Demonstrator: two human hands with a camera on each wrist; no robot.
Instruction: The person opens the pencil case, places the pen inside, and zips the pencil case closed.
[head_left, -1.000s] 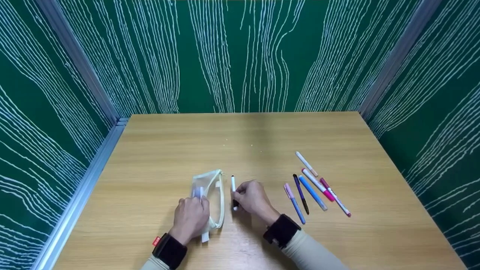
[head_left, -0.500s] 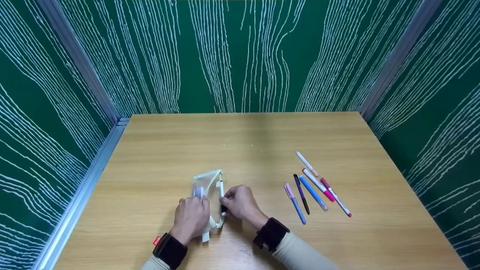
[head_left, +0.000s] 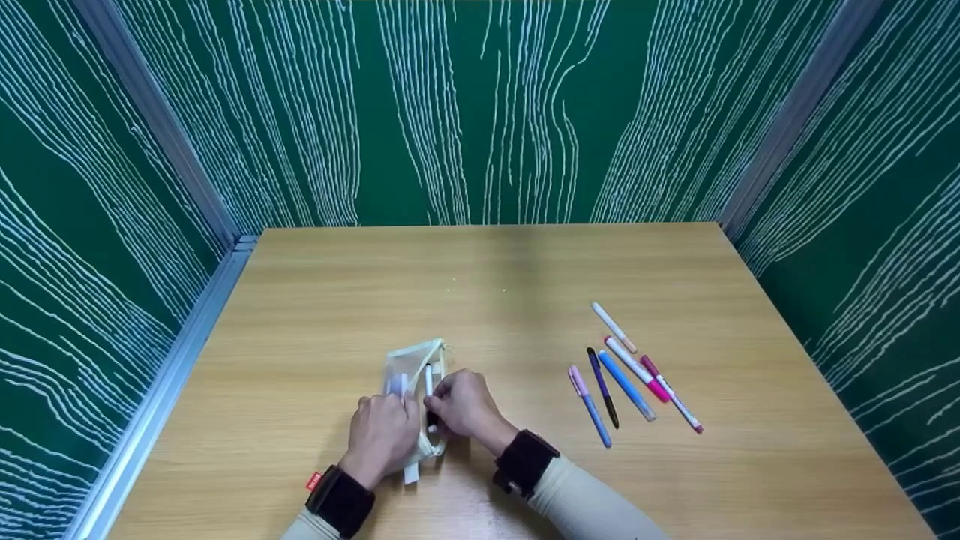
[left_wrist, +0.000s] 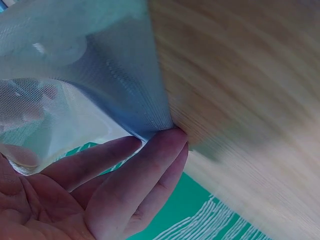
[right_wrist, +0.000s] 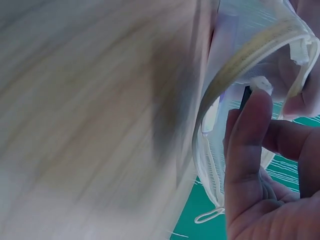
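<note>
2 hands (head_left: pixel 381 431) (head_left: pixel 468 405) adjacent — pouch (head_left: pixel 411 356) gripped, marker (head_left: pixel 429 379) pinched

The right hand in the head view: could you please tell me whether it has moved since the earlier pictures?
Yes: the right hand has moved left, away from the right edge of the table, to the mesh pouch.

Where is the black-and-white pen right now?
In the head view, the pen is pinched by the right hand at the opening of the mesh pouch, right of the left hand.
</note>
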